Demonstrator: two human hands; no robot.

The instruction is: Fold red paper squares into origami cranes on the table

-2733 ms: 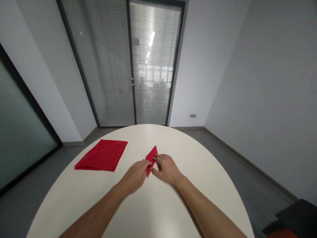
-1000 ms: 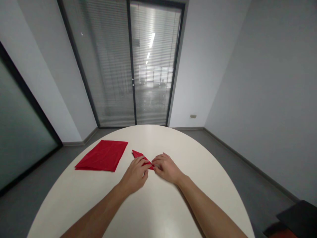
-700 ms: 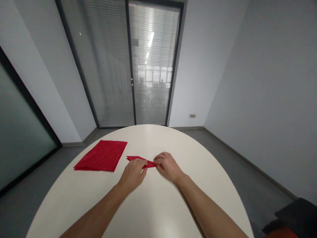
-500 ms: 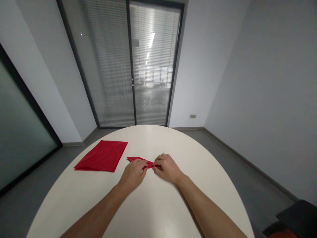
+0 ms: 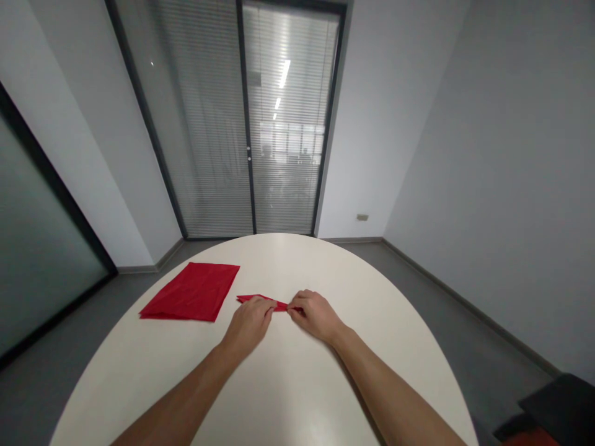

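Note:
Between my hands is a narrow folded strip of red paper, its pointed end sticking out to the left. My left hand is closed, thumb and fingers pinching the middle of the strip. With fingertips and thumb pressed together, my right hand grips the right end and hides it. Left of my hands, a larger flat red sheet, apparently folded in layers, lies on the round white table.
Beyond the table stands a glass partition with blinds. At the lower right is a dark chair-like object with some orange-red below it. The table's curved edge runs around both arms.
The red strip looks narrower and flatter between my hands. My left thumb has drawn in against my fingers. The larger sheet stays where it was.

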